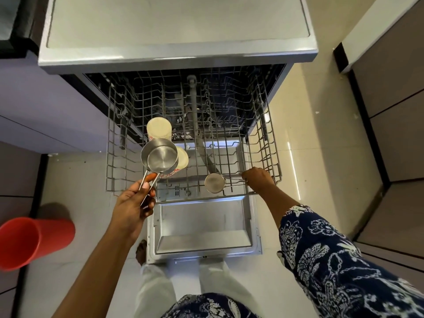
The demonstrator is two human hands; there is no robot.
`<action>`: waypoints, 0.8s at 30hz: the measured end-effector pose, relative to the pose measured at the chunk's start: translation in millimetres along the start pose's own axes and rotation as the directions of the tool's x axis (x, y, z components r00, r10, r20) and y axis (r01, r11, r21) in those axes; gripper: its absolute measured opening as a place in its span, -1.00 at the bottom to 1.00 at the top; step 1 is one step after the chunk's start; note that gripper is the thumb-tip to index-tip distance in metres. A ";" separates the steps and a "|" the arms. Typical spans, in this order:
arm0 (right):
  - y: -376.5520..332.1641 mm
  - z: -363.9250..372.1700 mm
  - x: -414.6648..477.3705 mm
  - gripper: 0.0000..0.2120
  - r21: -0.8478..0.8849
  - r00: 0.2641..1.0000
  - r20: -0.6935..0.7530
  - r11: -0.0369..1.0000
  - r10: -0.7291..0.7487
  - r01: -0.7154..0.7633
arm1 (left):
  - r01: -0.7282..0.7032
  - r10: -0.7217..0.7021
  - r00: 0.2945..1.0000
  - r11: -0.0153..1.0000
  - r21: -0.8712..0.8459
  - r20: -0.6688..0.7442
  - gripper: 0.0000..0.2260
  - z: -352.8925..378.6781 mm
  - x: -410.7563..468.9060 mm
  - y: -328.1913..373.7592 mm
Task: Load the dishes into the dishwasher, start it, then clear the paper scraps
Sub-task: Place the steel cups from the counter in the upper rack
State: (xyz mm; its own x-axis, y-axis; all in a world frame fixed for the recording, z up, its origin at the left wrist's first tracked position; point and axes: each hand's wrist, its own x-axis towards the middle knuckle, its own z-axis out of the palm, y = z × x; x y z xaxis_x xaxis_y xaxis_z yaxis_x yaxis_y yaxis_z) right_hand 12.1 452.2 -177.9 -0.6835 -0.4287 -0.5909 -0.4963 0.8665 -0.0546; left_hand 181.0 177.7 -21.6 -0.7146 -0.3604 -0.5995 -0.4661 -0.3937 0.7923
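The left grip (134, 204) holds a measuring cup (160, 156), the right grip (258, 180) a smaller cup (214, 184) in the rack (267, 138). Two cream tumblers (159, 128) stand beneath; red bin (34, 239) left.

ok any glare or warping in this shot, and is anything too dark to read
Head view: the wide lens bows the front edge of the dishwasher top; a glare streak lies on the floor tiles right of the rack; the dishwasher tub behind it is dark, detail lost; the red bin at the left edge looks soft and throws a shadow.
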 end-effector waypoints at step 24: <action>-204.5 -51.0 94.5 0.02 0.735 0.961 0.187 0.620 0.202 -0.273 | -0.036 0.010 0.986 0.987 -0.157 -0.166 -0.76 -128.4 -8.7 27.5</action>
State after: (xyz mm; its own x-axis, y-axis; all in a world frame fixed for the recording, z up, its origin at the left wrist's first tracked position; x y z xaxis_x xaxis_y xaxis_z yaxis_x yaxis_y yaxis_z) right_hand 21.7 221.5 -181.6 -0.6571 -0.1895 -0.7296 0.2724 0.8428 -0.4643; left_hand 241.4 61.5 -9.2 -0.6225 -0.4999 -0.6022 -0.3520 -0.5084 0.7859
